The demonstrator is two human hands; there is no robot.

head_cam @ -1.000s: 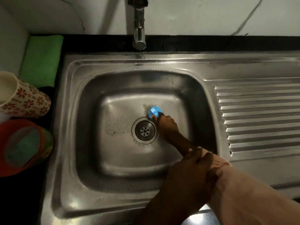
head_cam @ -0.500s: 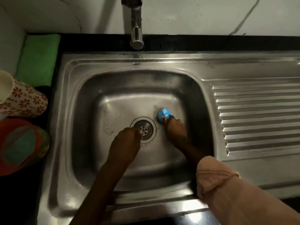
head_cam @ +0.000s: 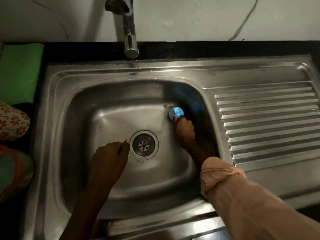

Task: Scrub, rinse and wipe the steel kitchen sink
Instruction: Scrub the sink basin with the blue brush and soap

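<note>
The steel sink (head_cam: 110, 104) fills the centre of the frame, its basin set in a black table (head_cam: 190, 49), with a ribbed drainboard (head_cam: 266, 125) at the right. The right hand (head_cam: 184, 126) reaches into the basin right of centre, fingers curled round a blue round scrubber (head_cam: 176, 113) pressed against the basin floor near the right wall; a rolled peach sleeve (head_cam: 221, 177) covers the forearm at lower right. The left hand (head_cam: 109, 158) rests in the basin left of the drain (head_cam: 143, 144), fingers curled under and holding nothing visible, the thumb tip touching the drain's rim. The tap (head_cam: 129, 37) stands at upper centre above the back rim. At the left edge lie a green cloth (head_cam: 19, 73), a flower-patterned cup (head_cam: 12, 122) and an orange-rimmed container (head_cam: 15, 172).
</note>
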